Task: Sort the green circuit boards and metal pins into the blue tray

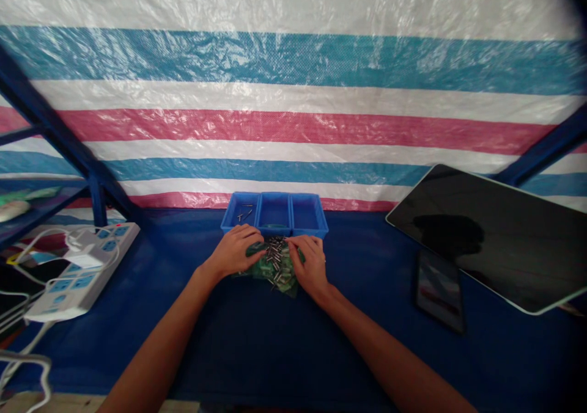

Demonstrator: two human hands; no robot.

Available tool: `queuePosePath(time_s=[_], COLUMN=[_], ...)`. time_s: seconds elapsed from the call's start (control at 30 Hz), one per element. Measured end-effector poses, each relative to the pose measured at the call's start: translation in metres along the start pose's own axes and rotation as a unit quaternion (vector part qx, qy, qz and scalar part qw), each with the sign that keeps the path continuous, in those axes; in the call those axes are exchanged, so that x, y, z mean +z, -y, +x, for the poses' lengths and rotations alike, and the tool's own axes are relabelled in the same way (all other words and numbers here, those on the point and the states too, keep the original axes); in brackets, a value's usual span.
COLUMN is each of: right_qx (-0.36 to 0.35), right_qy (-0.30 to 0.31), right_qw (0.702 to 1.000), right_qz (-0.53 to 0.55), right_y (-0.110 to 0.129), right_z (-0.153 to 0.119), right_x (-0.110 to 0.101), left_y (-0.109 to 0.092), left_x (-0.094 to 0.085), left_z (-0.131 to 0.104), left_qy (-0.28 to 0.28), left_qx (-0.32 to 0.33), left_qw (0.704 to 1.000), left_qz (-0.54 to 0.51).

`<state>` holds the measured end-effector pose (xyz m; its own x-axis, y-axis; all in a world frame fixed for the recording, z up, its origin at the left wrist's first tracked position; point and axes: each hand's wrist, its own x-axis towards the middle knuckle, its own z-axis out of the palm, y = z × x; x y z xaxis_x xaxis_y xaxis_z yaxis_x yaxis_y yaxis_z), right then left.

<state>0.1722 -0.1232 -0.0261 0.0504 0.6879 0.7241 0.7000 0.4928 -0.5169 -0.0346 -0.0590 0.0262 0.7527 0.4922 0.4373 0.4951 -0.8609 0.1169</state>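
Observation:
A crinkled green see-through plastic bag (288,283) lies on the table, full of small silver metal pieces (275,253) that look like rivets or screws. My left hand (236,251) is closed on the bag's left side, with its thumb toward the pile. On the right side, my right hand (312,263) has its thumb and fingers closed at the bag's edge; whether it also pinches a metal piece is too small to tell. Just behind the hands stands a blue three-compartment tray (275,198), with a few thin metal pieces (246,212) in its left compartment.
A white power strip (85,278) with plugs and cables lies at the left. At the right are a dark phone (439,291) and a large black screen (495,236). Blue metal frame bars (55,116) and a striped plastic sheet (293,58) bound the blue table (367,315).

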Motion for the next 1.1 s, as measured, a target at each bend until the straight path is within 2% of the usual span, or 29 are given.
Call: queuePosePath(time_s=[0.13, 0.3, 0.63, 0.87, 0.97, 1.1], right_qx=[0.002, 0.005, 0.009, 0.018, 0.010, -0.018], right_qy=[0.002, 0.006, -0.001, 0.002, 0.014, 0.025], right_qw=[1.000, 1.000, 1.000, 1.000, 0.999, 0.999], right_qz=[0.001, 0.005, 0.004, 0.011, 0.030, 0.044], right_y=[0.000, 0.000, -0.001, 0.000, 0.001, 0.003], right_z=[0.000, 0.000, -0.001, 0.000, -0.001, 0.000], right_x=[0.000, -0.001, 0.000, -0.001, -0.001, -0.001], left_y=[0.006, 0.004, -0.004, -0.012, -0.015, -0.018], left_x=[-0.007, -0.003, 0.011, 0.022, 0.030, 0.038], left_z=[-0.002, -0.002, -0.002, -0.005, -0.008, -0.011], left_qy=[0.046, 0.070, -0.090, -0.219, -0.238, -0.226], left_qx=[0.006, 0.013, 0.022, -0.027, -0.039, -0.017], left_qw=[0.999, 0.997, 0.995, 0.975, 0.970, 0.974], left_qz=[0.002, 0.006, 0.036, 0.015, 0.007, -0.022])
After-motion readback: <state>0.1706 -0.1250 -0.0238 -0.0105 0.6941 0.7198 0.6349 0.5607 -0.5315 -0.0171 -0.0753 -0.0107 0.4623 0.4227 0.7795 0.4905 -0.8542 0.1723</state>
